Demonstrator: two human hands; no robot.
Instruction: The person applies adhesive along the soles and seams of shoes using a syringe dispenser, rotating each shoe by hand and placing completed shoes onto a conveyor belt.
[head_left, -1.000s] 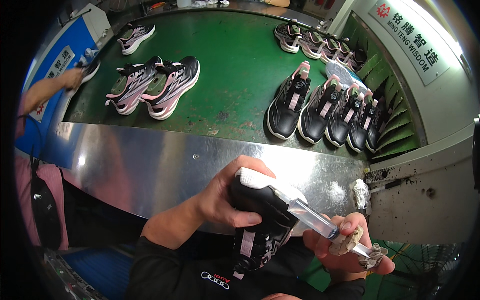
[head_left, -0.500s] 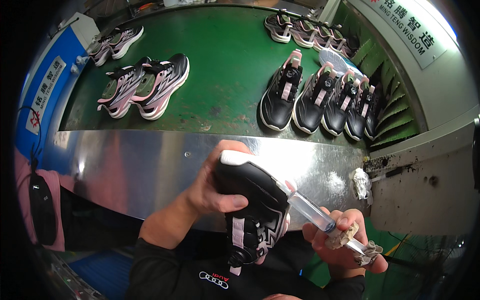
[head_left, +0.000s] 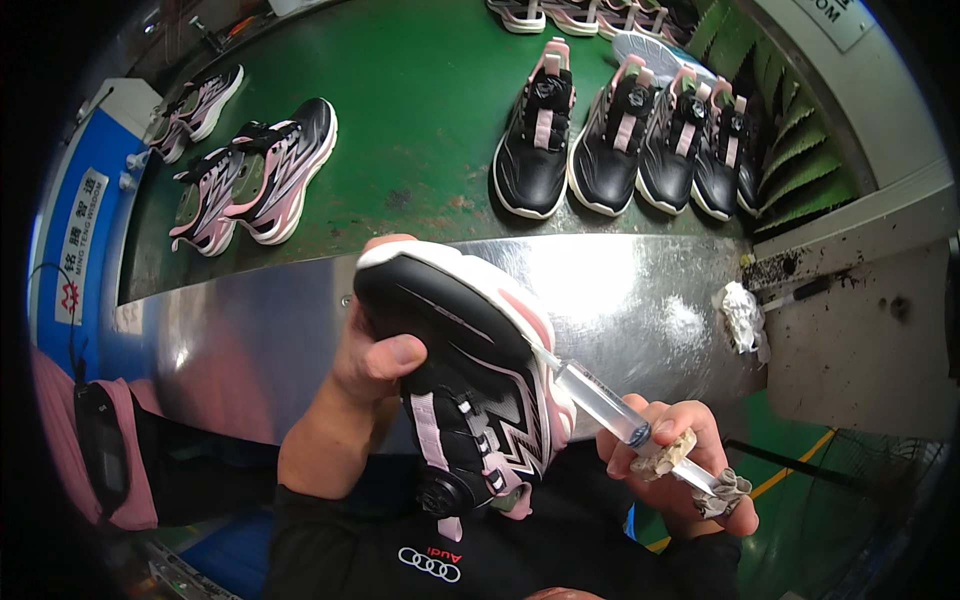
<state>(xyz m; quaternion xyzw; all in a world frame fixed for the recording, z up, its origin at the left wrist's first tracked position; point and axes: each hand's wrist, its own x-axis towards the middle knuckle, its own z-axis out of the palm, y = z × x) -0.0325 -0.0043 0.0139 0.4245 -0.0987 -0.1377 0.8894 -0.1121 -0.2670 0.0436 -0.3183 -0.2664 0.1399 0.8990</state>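
My left hand (head_left: 378, 350) grips a black and pink sneaker (head_left: 470, 350) round its toe, thumb on the upper and fingers hidden behind the sole. The shoe is tilted, its toe away from me and its side with the white and pink sole edge turned up to the right. In my right hand (head_left: 675, 465) is a clear syringe (head_left: 602, 402), its flange and plunger end wrapped in crumpled, beige-grey material. The syringe's tip meets the seam between the shoe's upper and sole, or lies very close to it.
Several matching sneakers (head_left: 532, 165) stand in a row at the right of the green conveyor belt (head_left: 400, 120); more (head_left: 285, 175) lie at the left. A metal ledge (head_left: 300, 300) runs along the near side. Crumpled white material (head_left: 740, 318) lies at its right end.
The sneaker has turned so more of its sole edge shows, and it has shifted left. The syringe's tip has moved along the seam, and my right hand slightly left. The whole view has shifted too.
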